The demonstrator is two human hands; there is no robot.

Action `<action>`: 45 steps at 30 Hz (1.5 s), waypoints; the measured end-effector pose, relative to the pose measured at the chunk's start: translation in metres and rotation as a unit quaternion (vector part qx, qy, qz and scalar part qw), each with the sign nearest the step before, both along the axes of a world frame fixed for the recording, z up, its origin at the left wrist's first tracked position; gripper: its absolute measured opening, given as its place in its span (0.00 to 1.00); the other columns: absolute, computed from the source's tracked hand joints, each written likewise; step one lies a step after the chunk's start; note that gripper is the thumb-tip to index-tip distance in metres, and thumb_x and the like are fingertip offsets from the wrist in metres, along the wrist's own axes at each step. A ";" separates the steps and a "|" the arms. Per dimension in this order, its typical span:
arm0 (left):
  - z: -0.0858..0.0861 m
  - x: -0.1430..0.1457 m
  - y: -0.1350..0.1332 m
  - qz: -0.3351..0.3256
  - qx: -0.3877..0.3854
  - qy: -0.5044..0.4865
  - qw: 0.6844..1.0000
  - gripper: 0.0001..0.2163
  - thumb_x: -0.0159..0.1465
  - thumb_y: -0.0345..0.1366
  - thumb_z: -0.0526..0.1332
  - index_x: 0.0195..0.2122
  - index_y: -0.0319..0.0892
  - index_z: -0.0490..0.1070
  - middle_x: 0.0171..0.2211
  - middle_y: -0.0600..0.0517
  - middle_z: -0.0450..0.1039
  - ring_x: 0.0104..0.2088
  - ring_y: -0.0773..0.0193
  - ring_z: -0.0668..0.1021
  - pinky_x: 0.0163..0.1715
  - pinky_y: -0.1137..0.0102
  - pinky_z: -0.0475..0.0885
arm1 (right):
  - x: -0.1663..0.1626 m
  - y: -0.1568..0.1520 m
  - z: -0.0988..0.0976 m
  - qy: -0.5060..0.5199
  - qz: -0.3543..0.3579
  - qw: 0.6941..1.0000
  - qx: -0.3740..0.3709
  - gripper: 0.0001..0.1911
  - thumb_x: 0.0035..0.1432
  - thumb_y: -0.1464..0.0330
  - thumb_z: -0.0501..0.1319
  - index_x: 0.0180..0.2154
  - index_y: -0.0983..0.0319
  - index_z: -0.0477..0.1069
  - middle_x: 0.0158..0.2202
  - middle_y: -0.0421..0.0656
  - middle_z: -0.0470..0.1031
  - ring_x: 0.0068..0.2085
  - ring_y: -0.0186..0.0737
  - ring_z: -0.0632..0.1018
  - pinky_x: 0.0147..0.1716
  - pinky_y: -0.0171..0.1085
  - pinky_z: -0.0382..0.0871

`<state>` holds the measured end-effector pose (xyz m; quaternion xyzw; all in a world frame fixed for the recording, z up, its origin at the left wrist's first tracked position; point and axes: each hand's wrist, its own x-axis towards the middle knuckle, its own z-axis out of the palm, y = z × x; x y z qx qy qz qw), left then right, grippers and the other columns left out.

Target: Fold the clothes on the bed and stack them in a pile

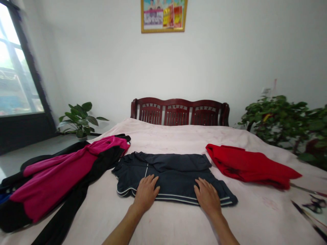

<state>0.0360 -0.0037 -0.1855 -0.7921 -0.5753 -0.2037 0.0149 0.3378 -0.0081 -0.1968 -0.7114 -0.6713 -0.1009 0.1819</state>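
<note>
A dark navy tracksuit garment (176,173) lies folded on the pink-white sheet, with white piping along its near edge and a short white line at its left part. Whether it is a jacket or trousers, I cannot tell. My left hand (146,194) rests flat on its near left portion, fingers slightly apart. On the near right portion my right hand (208,195) lies palm down, also with fingers apart. Neither hand grips the cloth. To the left a magenta and black jacket (68,170) is spread out with a sleeve hanging toward me. A folded red garment (250,166) sits at the right.
The sheet (163,224) covers a broad flat surface. Beyond it stands a dark red wooden slatted backrest (177,110). Potted plants (80,117) are at the far left and right. Dark, thin objects, unclear in kind, lie at the right edge.
</note>
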 end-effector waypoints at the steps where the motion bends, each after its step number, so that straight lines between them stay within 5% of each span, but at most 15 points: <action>1: 0.000 0.000 0.000 0.001 0.000 0.000 1.000 0.21 0.69 0.40 0.55 0.62 0.45 0.66 0.63 0.45 0.68 0.63 0.51 0.69 0.63 0.53 0.61 | 0.000 0.000 0.000 0.002 -0.001 1.000 0.001 0.23 0.66 0.64 0.50 0.56 0.63 0.73 0.61 0.49 0.71 0.62 0.49 0.69 0.63 0.48 0.57; 45: 0.001 0.000 -0.001 0.001 0.006 0.007 1.000 0.21 0.70 0.41 0.53 0.62 0.44 0.67 0.62 0.45 0.69 0.62 0.52 0.69 0.63 0.54 0.61 | -0.002 -0.003 0.005 0.017 0.000 1.000 -0.011 0.23 0.67 0.65 0.49 0.57 0.64 0.72 0.61 0.49 0.70 0.63 0.49 0.68 0.63 0.49 0.56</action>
